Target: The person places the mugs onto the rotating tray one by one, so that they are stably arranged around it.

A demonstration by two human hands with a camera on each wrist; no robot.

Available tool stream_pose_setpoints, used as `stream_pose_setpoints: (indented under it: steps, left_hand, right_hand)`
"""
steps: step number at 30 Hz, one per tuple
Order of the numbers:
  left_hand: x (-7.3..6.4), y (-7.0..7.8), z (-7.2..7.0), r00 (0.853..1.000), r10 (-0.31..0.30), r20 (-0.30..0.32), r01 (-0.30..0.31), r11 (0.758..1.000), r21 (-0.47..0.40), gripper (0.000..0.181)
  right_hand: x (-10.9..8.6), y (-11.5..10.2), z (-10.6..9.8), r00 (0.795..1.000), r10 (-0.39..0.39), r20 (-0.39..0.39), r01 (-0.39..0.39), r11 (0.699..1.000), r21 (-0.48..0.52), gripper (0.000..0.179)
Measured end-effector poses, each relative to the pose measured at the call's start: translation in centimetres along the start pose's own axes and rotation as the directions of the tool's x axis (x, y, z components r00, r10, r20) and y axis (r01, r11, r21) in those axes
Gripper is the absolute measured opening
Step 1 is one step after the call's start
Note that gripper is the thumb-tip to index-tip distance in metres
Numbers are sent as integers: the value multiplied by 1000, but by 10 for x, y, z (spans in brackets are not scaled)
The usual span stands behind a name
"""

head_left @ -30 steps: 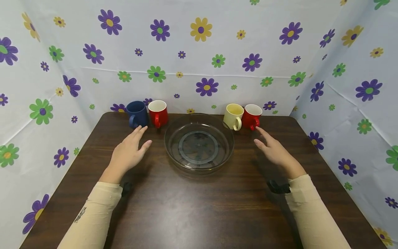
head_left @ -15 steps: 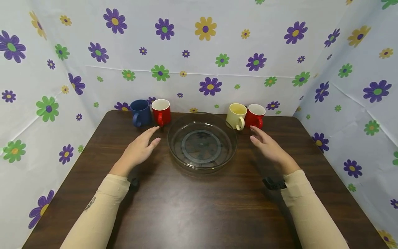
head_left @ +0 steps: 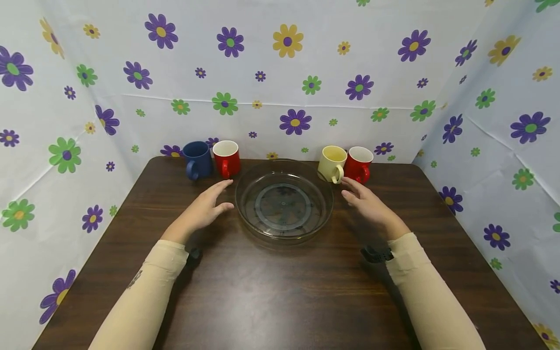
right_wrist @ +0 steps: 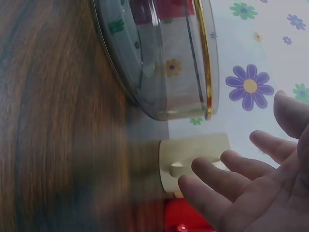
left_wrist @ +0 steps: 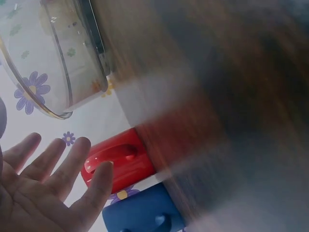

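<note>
A round, see-through dark glass dish point(head_left: 282, 233) sits in the middle of the table between both hands. My left hand point(head_left: 202, 210) hovers at its left side, fingers stretched forward and thumb apart, holding nothing. On the other side my right hand point(head_left: 369, 204) is likewise extended, with a gap between its fingertips and the dish's rim. In the left wrist view the relaxed fingers point(left_wrist: 72, 164) overlap a red mug point(left_wrist: 120, 159). The right wrist view has the spread fingers in front of a pale yellow mug point(right_wrist: 181, 150), with the glass dish point(right_wrist: 159, 87) beyond.
Along the table's back edge, a blue mug point(head_left: 198, 160) and a red mug point(head_left: 227, 159) stand left of the dish. A yellow mug point(head_left: 331, 164) and another red mug point(head_left: 358, 164) stand at right. Flower-print cloth point(head_left: 262, 58) surrounds the dark wooden table point(head_left: 271, 291).
Both hands have moved inward toward the dish, the left one to the right and the right one to the left. The head view has shifted slightly. Dish and mugs stay put.
</note>
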State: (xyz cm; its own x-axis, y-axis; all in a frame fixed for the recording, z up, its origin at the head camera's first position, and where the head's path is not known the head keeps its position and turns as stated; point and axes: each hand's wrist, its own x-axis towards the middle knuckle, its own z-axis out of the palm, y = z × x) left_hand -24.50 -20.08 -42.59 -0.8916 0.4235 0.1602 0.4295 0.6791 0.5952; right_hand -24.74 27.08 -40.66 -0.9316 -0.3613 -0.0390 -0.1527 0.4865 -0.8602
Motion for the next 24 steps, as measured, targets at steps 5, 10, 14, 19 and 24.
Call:
stream_pose_setpoints:
  steps: [5, 10, 14, 19, 24]
  left_hand:
    - [3, 0, 0, 1000, 4, 5, -4, 1000, -1, 71]
    - [5, 1, 1, 999, 8, 43, -8, 1000, -7, 72]
    - [7, 1, 3, 997, 11, 73, -10, 1000, -15, 75]
    - [8, 2, 5, 997, -3, 83, 4, 1000, -18, 76]
    - [10, 3, 5, 995, -21, 96, 20, 1000, 8, 77]
  right_hand:
    - [6, 1, 6, 1000, 15, 25, -16, 999, 42, 64]
    - [10, 3, 11, 999, 36, 35, -38, 997, 70, 64]
    - [12, 7, 14, 998, 44, 48, -47, 997, 67, 65]
    - [15, 11, 17, 994, 58, 88, -63, 996, 60, 67]
    - [16, 10, 18, 994, 63, 95, -69, 996, 62, 68]
